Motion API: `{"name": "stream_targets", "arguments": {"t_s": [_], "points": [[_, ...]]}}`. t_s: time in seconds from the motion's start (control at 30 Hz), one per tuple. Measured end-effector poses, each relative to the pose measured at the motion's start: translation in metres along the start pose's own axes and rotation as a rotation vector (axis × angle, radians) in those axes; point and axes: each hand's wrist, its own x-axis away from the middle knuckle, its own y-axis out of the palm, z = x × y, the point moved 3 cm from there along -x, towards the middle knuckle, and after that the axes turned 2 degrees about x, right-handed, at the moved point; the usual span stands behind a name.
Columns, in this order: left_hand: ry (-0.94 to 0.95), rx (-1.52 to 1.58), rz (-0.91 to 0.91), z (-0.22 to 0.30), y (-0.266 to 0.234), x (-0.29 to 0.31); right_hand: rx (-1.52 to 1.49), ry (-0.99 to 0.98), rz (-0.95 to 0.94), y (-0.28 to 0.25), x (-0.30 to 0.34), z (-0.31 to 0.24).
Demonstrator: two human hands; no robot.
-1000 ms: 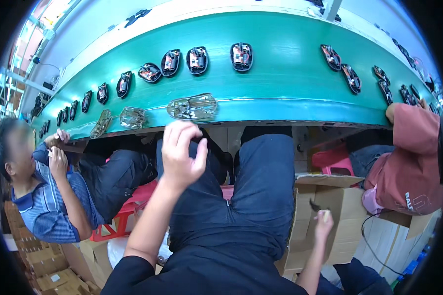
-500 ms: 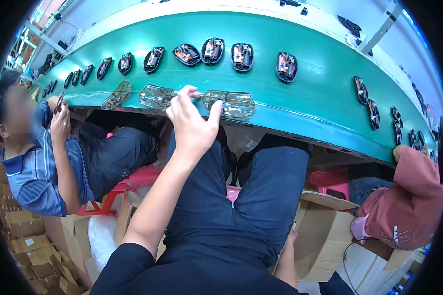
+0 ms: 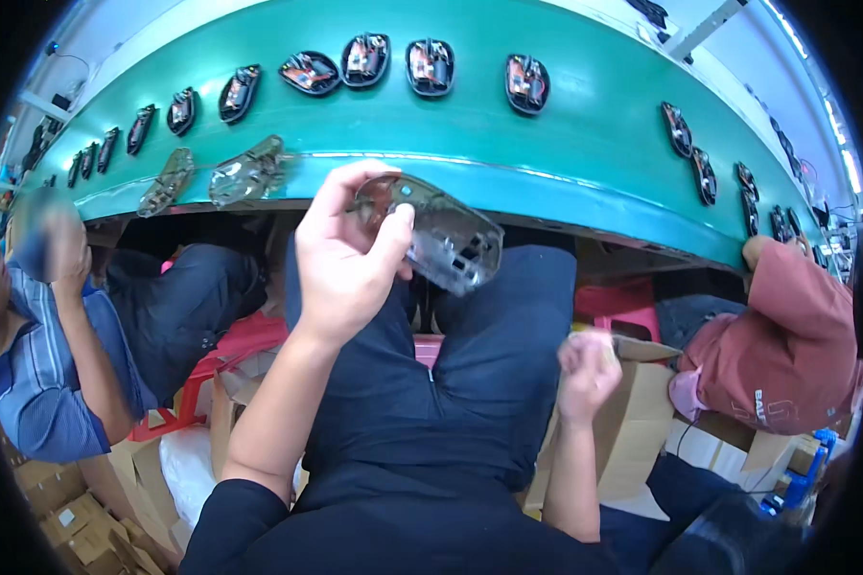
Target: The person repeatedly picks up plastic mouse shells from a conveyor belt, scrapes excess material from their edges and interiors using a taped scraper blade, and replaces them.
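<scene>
Above my lap, just off the near edge of the green work surface (image 3: pixel 585 144), my left hand (image 3: pixel 345 273) holds a translucent smoke-coloured plastic shell (image 3: pixel 455 244). The thumb presses on its inner face, and small square cut-outs show at the far end. My right hand (image 3: pixel 588 379) is raised beside my right thigh, its fingers drawn together and slightly blurred; whatever they hold is too small to make out. Two similar smoky shells, one curved (image 3: pixel 168 182) and one beside it (image 3: pixel 249 174), lie at the near edge to the left.
Several black housings with exposed electronics (image 3: pixel 430 67) line the green surface. An open cardboard box (image 3: pixel 642 412) stands by my right leg. A co-worker in a striped blue shirt (image 3: pixel 53 383) sits at left, another in a reddish top (image 3: pixel 796 335) at right. Cartons (image 3: pixel 77 527) fill the lower left.
My left hand has picked the smoky shell up off the table edge and tilted it toward me. My right hand has risen from the cardboard box. The view has shifted slightly.
</scene>
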Motion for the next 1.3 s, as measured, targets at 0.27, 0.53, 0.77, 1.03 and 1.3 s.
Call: {"name": "stream_targets", "arguments": {"t_s": [0.27, 0.53, 0.77, 1.03, 1.3], "points": [[-0.123, 0.232, 0.026, 0.011, -0.019, 0.044, -0.339, 0.197, -0.436, 0.13, 0.001, -0.101], [-0.119, 0.514, 0.071, -0.005, -0.029, 0.057, -0.508, 0.228, -0.516, 0.148, 0.027, -0.116], [-0.324, 0.915, -0.09, -0.014, -0.026, 0.056, -0.643, 0.241, -0.608, 0.159, 0.038, -0.13], [-0.408, 1.065, -0.157, -0.015, -0.022, 0.055, -0.684, 0.222, -0.601, 0.159, 0.038, -0.13], [-0.096, 0.553, -0.026, -0.004, -0.034, 0.046, -0.525, 0.301, -0.496, 0.151, 0.032, -0.113]]}}
